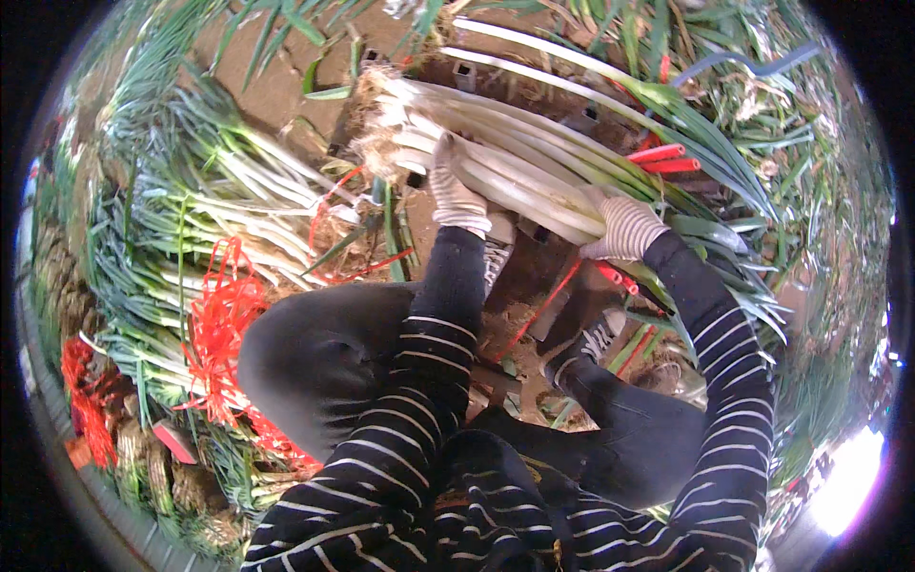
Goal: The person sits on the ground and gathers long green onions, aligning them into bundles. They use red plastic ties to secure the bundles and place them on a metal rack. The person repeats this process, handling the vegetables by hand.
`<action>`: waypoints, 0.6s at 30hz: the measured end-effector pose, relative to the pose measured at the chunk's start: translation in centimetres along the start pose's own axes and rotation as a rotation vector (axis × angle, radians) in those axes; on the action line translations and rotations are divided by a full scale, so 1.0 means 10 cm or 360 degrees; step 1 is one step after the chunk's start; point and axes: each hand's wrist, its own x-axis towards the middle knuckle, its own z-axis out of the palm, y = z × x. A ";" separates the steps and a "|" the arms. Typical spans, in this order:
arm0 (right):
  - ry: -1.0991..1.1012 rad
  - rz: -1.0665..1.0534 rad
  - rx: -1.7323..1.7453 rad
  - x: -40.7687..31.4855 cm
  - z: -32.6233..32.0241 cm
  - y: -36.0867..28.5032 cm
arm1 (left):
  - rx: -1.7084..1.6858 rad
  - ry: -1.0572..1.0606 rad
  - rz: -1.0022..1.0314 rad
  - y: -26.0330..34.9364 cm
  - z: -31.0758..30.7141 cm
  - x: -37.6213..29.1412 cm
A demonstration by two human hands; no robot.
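Note:
A thick bundle of long green onions [529, 168] lies across a low metal frame, its roots at the upper left and green tops at the right. My left hand [457, 189], in a striped knit glove, grips the white stems near the roots. Around the stalks farther right, where white turns green, my gloved right hand [622, 225] is closed. Red tubes [661, 159] on the frame stick out beyond the bundle, and more red tube ends [616, 273] show just below my right hand. Two single stalks [543, 68] lie apart above the bundle.
Loose green onions [243, 207] are heaped at the left, with a tangle of red plastic ties [225, 314] beside my knee. A red strip [540, 311] crosses between my shoes. Leafy trimmings [758, 107] cover the ground at the right, where a blue strap [750, 66] lies.

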 end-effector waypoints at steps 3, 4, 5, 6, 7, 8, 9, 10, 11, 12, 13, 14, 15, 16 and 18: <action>-0.0024 0.0055 -0.0119 0.07 0.03 -0.13 | 0.0138 0.0143 -0.0017 0.02 0.00 -0.06; 0.0031 0.0059 -0.0216 0.07 0.04 -0.16 | 0.0187 0.0239 -0.0061 0.00 0.01 -0.10; 0.0040 0.0069 -0.0217 0.08 0.04 -0.19 | 0.0253 0.0292 -0.0015 -0.03 0.04 -0.14; 0.0016 0.0134 -0.0257 0.08 0.04 -0.22 | 0.0332 0.0324 0.0010 -0.05 0.07 -0.16; -0.0013 0.0140 -0.0250 0.08 0.03 -0.25 | 0.0269 0.0287 0.0022 -0.10 0.08 -0.22; 0.0000 0.0162 -0.0273 0.09 0.03 -0.29 | 0.0286 0.0460 -0.0128 -0.10 0.09 -0.23; 0.0012 0.0189 -0.0294 0.10 0.02 -0.34 | 0.0305 0.0475 -0.0071 -0.15 0.09 -0.25; 0.0010 0.0232 -0.0318 0.11 0.00 -0.39 | 0.0316 0.0513 -0.0023 -0.17 0.08 -0.26; 0.0054 0.0204 -0.0428 0.13 -0.01 -0.46 | 0.0336 0.0466 0.0045 -0.19 0.07 -0.25; 0.0084 0.0184 -0.0413 0.16 -0.03 -0.53 | 0.0355 0.0413 0.0122 -0.21 0.04 -0.23; 0.0043 0.0229 -0.0430 0.22 -0.05 -0.61 | 0.0377 0.0359 0.0198 -0.21 0.01 -0.20; 0.0025 0.0263 -0.0436 0.28 -0.07 -0.68 | 0.0405 0.0405 0.0186 -0.22 -0.03 -0.16; 0.0041 0.0233 -0.0509 0.31 -0.08 -0.73 | 0.0434 0.0451 0.0169 -0.21 -0.07 -0.11; -0.0017 0.0271 -0.0536 0.34 -0.09 -0.76 | 0.0463 0.0498 0.0146 -0.22 -0.10 -0.07; -0.0045 0.0297 -0.0562 0.39 -0.07 -0.75 | 0.0451 0.0454 0.0149 -0.28 -0.13 -0.06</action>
